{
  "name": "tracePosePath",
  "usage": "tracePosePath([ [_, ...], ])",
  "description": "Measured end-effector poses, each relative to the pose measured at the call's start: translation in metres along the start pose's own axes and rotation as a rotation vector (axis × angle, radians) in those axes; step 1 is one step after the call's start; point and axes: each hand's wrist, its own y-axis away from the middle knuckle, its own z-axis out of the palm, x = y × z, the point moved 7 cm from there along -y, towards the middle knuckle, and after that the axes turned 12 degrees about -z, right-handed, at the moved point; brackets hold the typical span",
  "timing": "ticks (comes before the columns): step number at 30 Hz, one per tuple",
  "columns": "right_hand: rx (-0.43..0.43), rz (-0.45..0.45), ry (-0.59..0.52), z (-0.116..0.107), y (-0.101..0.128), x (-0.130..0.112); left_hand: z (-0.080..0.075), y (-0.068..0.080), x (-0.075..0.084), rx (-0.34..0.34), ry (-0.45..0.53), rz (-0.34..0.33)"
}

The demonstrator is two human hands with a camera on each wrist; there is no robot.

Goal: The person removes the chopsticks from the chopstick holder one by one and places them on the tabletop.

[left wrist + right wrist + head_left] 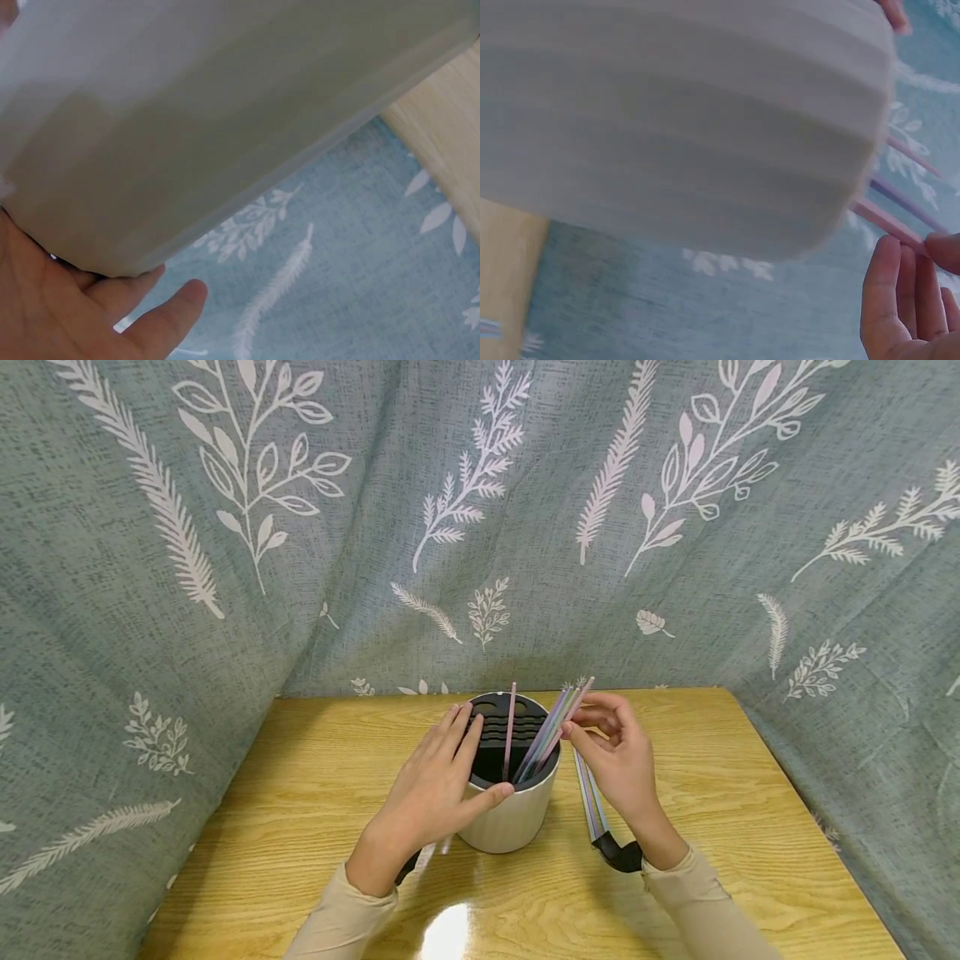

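A grey-green curtain (480, 510) printed with white leaves and fronds hangs round three sides, from nine o'clock through twelve to three. Below it, a light wooden table (315, 793) fills the lower part of the head view.

A white ribbed utensil holder (517, 818) with a black slotted insert (498, 731) stands at the table's centre. Both wrist views show mostly its pale wall, close up and blurred.

The left hand (435, 789) lies against the holder at its nine o'clock side, fingers straight along the rim and the thumb laid across the front edge; it grips nothing.

The right hand (618, 756), at the holder's three o'clock, pinches the upper ends of a bundle of pastel straws (553, 733) between thumb and fingertips. These straws lean toward one o'clock, with their lower ends inside the holder.

A single pink straw (510, 727) stands nearly upright in the insert, apart from the bundle.

More loose straws (588, 797) lie flat on the table at the holder's four o'clock, beneath the right hand's wrist.
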Motion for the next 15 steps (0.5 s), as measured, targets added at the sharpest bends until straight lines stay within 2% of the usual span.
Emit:
tracePosePath([
  [9, 0.088, -0.143, -0.122, -0.018, -0.041, -0.032, 0.000, 0.000, 0.000, 0.014, -0.007, 0.016],
  [15, 0.237, -0.196, -0.202, -0.043, -0.064, -0.051, -0.001, 0.000, 0.001, 0.010, -0.012, 0.013],
])
